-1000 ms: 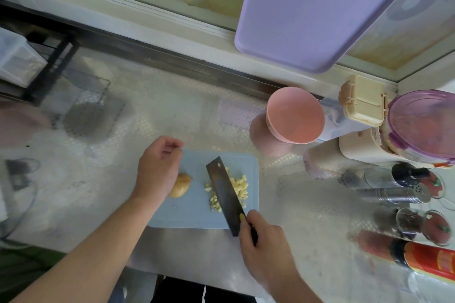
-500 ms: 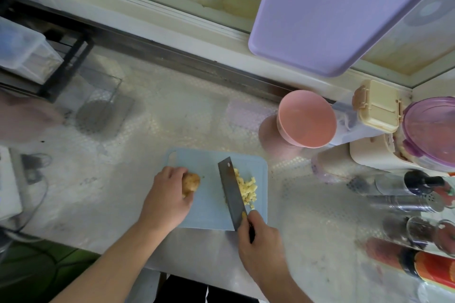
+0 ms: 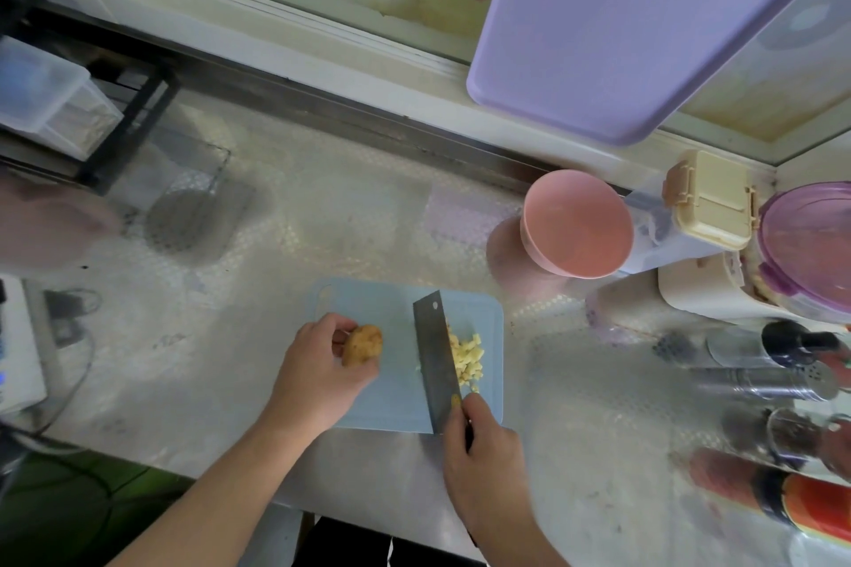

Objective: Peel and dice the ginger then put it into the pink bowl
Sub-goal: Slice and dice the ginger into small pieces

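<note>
Left hand grip: fingers curled round the unpeeled ginger piece, holding it at the near-left part of the blue cutting board. Right hand grip: clamped on the cleaver handle, blade lying along the board just right of the ginger piece, a strip of bare board between them.

Diced ginger sits in a pile touching the blade's far side, i.e. right of both grips. Pink bowl is up and right of the right grip, off the board on the tabletop, looks to have nothing in it.

Judgement: dice not yet transferred, and a skin-on chunk remains. To do it well:
- pin the chunk flat-side down, fingertips tucked back from the blade
- shave skin thin, blade angled away from the left hand
- keep the pile clear of the peelings
- scoop dice on the blade face, bowl brought to the board edge.

Hard to tell:
- cleaver handle is buried in the right hand
- left fingertips are hidden behind the ginger
- whether blade edge touches board is unclear
- right-side jars are blurred.
</note>
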### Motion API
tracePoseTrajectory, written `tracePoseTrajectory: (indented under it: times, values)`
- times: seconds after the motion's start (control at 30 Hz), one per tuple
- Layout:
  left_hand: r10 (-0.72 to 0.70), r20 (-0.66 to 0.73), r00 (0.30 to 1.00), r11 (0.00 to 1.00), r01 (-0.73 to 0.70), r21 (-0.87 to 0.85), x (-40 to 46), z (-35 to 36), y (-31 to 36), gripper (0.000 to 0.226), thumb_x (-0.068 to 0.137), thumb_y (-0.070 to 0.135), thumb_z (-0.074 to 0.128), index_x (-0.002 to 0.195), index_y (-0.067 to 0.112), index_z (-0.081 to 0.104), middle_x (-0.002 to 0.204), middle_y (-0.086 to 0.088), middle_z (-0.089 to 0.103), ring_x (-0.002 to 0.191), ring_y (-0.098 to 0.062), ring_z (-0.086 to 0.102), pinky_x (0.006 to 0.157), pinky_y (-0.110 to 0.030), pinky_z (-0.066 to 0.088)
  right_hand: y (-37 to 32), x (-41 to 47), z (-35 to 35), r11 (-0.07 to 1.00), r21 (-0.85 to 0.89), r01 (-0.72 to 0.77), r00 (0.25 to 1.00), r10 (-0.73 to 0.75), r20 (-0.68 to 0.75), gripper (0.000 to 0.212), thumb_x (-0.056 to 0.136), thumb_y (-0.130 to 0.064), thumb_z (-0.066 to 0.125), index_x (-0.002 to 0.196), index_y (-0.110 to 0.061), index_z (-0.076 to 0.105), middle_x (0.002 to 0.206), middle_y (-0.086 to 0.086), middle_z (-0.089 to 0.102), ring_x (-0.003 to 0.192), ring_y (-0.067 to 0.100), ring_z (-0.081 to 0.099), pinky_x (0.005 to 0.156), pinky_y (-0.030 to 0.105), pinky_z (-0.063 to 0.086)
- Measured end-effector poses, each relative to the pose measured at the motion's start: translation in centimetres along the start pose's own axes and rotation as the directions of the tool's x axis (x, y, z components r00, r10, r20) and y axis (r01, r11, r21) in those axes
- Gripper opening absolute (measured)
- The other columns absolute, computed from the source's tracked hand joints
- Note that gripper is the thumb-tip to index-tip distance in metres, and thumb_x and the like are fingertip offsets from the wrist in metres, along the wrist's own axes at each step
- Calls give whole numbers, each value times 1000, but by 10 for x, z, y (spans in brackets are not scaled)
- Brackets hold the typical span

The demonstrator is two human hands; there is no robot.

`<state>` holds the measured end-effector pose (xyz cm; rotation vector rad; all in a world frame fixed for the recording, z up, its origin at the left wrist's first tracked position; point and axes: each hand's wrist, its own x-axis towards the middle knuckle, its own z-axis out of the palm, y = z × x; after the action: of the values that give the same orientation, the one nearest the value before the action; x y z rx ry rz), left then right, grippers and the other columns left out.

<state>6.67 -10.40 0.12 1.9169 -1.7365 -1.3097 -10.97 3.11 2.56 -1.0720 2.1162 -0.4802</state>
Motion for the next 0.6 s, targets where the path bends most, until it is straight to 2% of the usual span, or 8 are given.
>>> tracePoseTrajectory:
  times: [0.07,0.17,0.3,0.4,0.5,0.6]
  values:
    - [-10,-20,1000,1000,10,-1,-2,5,5,33,75,33,84,97,30,59,93,8,65,83,-10,64,73,-33,56,-1,0,-5,999,31,14,1000,-15,2,27,100,-34,44,75,-26,38,52,1,43,45,14,35,47,29,28]
    - [-63,-17,998,997,63,45,-4,9,8,44,74,41,87,95,26,51,85,3,64,75,-18,64,61,-32,49,-8,1,-2,998,60,24,998,-28,61,20,100,-34,46,81,-26,48,52,1,47,45,13,39,47,27,29]
    - [-122,43,992,993,122,7,-4,13,5,54,71,53,90,99,25,54,87,4,67,76,-14,66,64,-30,52,-19,3,8,998,70,1,997,-7,79,32,95,-38,53,68,-26,41,53,-4,47,47,14,40,47,23,30]
    - [-152,109,982,982,162,-96,-6,16,0,43,78,46,88,102,26,59,91,4,70,79,-14,69,66,-31,59,-22,5,14,1000,15,-4,998,3,70,35,96,-37,54,66,-25,40,55,-3,49,49,14,43,45,22,30]
    - [-173,159,972,928,215,-305,-9,19,-4,27,87,30,83,105,20,64,97,-9,72,80,-24,73,67,-38,65,-25,6,15,1000,-15,-7,996,8,87,32,98,-36,50,69,-25,42,57,0,50,51,14,44,46,23,30]
    - [-159,191,969,886,225,-405,-13,21,-2,16,94,17,76,106,14,66,99,-15,72,81,-29,75,74,-45,66,-25,7,15,1000,-24,-10,994,13,110,32,98,-32,49,69,-25,39,57,0,47,51,14,41,47,23,29]
